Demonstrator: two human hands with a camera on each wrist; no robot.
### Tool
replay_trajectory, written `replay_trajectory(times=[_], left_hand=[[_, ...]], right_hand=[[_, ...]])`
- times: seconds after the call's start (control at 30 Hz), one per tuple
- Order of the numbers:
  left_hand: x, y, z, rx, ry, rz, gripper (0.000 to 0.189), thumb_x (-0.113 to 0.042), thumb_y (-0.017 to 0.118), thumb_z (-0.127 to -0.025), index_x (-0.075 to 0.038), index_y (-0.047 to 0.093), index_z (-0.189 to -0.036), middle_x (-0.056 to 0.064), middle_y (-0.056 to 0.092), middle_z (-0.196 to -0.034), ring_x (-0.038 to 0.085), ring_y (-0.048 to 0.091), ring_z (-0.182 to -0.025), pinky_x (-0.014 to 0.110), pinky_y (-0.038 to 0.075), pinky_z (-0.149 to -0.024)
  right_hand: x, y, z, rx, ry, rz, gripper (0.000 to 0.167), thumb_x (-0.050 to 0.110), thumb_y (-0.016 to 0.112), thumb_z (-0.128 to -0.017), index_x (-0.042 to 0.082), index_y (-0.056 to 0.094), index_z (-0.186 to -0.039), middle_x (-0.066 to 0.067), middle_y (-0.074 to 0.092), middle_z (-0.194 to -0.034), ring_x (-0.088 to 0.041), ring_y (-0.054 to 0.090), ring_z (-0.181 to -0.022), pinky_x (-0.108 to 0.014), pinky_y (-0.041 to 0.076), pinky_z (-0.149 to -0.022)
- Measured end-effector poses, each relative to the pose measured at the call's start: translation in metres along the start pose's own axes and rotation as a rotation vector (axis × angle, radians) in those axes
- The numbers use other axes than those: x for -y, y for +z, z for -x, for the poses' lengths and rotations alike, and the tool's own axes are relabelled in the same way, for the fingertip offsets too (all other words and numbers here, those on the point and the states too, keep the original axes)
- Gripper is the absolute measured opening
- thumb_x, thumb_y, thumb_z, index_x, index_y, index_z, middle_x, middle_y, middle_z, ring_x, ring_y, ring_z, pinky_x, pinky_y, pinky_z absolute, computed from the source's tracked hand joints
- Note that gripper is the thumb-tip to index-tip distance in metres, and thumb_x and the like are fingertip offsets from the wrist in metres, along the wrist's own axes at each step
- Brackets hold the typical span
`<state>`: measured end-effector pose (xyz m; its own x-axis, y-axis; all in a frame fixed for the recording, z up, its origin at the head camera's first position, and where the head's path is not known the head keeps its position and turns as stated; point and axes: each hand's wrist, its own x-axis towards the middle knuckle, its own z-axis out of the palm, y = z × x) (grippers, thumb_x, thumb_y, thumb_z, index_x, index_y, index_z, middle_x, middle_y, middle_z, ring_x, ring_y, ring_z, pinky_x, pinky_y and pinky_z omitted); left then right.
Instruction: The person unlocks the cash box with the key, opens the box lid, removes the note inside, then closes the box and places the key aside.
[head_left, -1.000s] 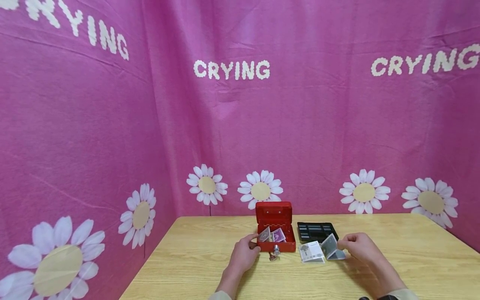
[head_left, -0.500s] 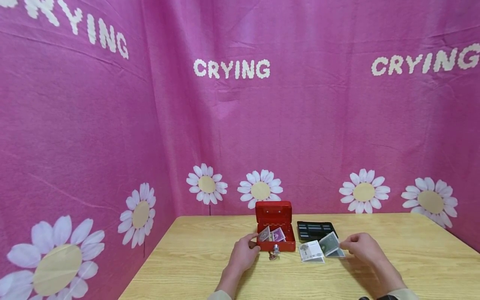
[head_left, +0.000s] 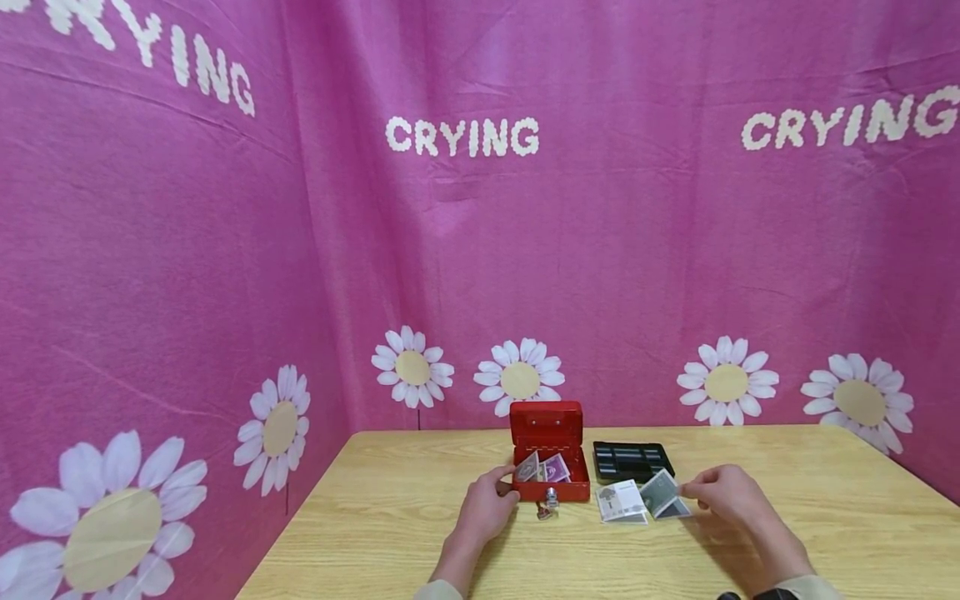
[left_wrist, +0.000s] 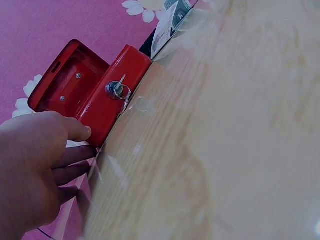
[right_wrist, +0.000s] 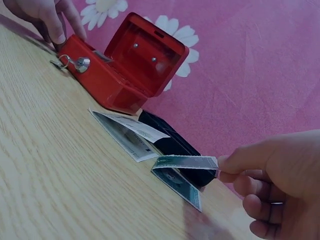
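A small red cash box [head_left: 551, 492] stands with its lid raised, a lock and hanging keys [left_wrist: 120, 91] at its front. Inside lie several banknotes [head_left: 555, 469], partly hidden by the walls. My left hand [head_left: 486, 504] holds the box at its left front corner, thumb towards the front. Between thumb and index finger, my right hand [head_left: 723, 496] pinches the edge of a folded green banknote [right_wrist: 185, 162]. That note's lower half slants down towards the table. Beside it on the table, a folded whitish banknote [head_left: 621, 500] lies with its halves spread slightly apart.
A black compartment tray [head_left: 633, 461] sits right of the box, behind the two loose notes. The wooden table [head_left: 390, 500] reaches back to a pink curtain [head_left: 600, 250] with daisies and lettering, which also hangs along the left side.
The green banknote's upper half has tilted, so its face shows more to the head camera. My right hand has barely shifted; my left hand stays at the cash box.
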<state>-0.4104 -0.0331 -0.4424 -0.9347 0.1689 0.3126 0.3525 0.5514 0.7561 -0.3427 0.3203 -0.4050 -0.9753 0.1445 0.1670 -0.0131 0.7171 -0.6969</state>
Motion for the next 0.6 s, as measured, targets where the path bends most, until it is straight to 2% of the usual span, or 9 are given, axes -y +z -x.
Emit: replay_trajectory(times=[0.3, 0.6], left_hand=[[-0.0003, -0.0013, 0.0012, 0.002, 0.010, 0.009, 0.044, -0.007, 0.066, -0.089, -0.002, 0.061, -0.132, 0.009, 0.075, -0.097, 0.018, 0.068, -0.090, 0.044, 0.053, -0.086], [-0.0015, -0.0025, 0.0017, 0.006, 0.020, 0.015, 0.044, -0.006, 0.066, -0.089, -0.001, 0.061, -0.132, 0.009, 0.075, -0.095, 0.018, 0.068, -0.087, 0.042, 0.054, -0.082]], right_hand=[[-0.0019, -0.0037, -0.0018, -0.022, 0.006, 0.047, 0.035, 0.033, 0.071, -0.087, -0.002, 0.071, -0.091, -0.009, 0.069, -0.081, -0.019, 0.060, -0.077, -0.034, 0.047, -0.067], [0.0068, -0.0067, -0.0032, -0.126, -0.026, 0.067, 0.036, 0.036, 0.068, -0.089, 0.001, 0.075, -0.094, -0.013, 0.071, -0.089, -0.019, 0.061, -0.081, -0.033, 0.046, -0.069]])
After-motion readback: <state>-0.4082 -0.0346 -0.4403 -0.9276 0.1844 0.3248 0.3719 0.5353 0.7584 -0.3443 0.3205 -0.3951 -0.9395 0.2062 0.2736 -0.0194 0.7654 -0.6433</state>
